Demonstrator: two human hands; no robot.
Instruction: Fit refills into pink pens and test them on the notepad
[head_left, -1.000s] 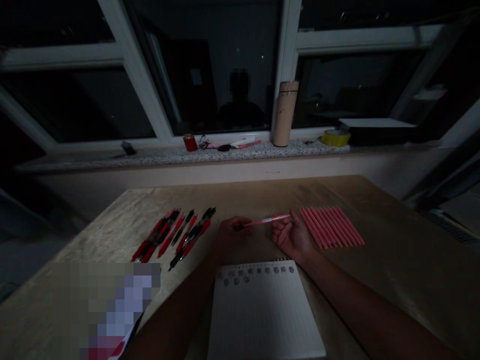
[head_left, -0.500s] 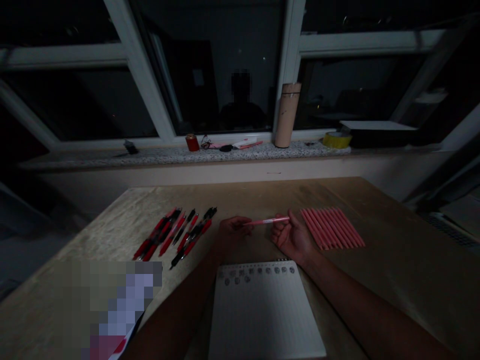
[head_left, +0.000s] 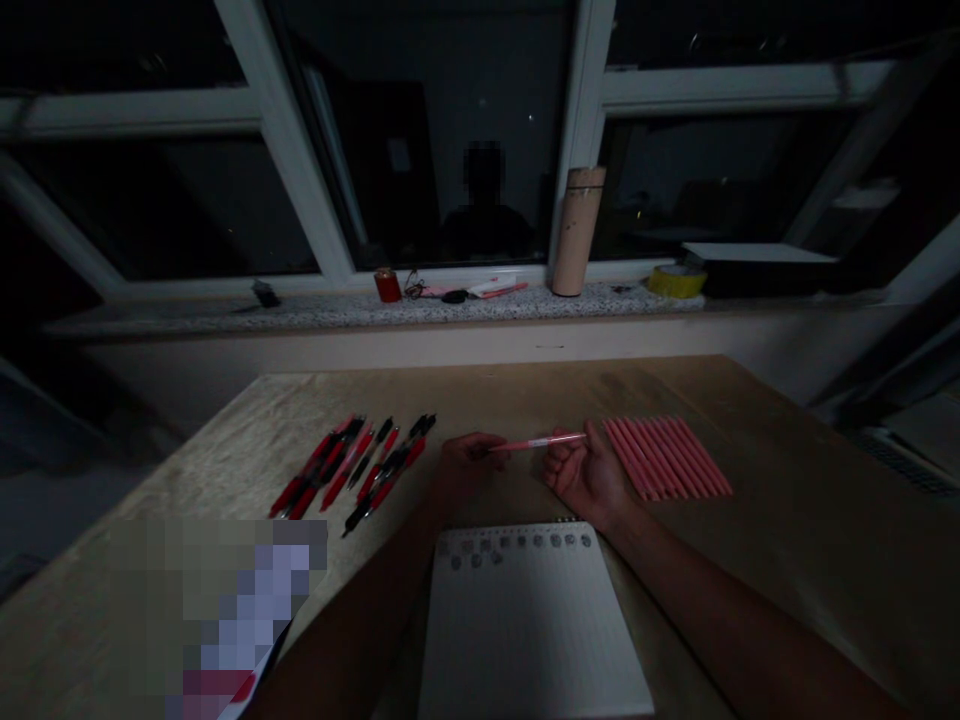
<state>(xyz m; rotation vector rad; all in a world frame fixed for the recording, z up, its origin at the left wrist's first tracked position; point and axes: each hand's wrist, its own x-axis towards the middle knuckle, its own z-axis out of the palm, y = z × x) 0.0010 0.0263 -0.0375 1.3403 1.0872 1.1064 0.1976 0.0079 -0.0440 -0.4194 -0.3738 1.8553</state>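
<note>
A slim pink pen (head_left: 540, 442) with a pale label lies level above the table, stretched between my two hands. My left hand (head_left: 472, 460) pinches its left end with fingers closed. My right hand (head_left: 585, 475) is turned palm up, fingers curled, and its thumb and fingers hold the pen's right end. Just right of that hand, a neat row of pink pens (head_left: 667, 458) lies side by side on the table. Below both hands a spiral notebook (head_left: 536, 630) lies open, with small dark round scribbles along the top of its lined page.
Red and black pens (head_left: 319, 470) lie in loose groups on the left of the table (head_left: 510, 385). A blurred-out item (head_left: 259, 610) is at the front left. On the windowsill stand a pink flask (head_left: 579, 235), a red jar (head_left: 388, 286) and a yellow tape roll (head_left: 676, 281).
The pink pen has shifted slightly to the right between my hands, its right end reaching farther along my right thumb. My grip looks the same, and the view has shifted slightly.
</note>
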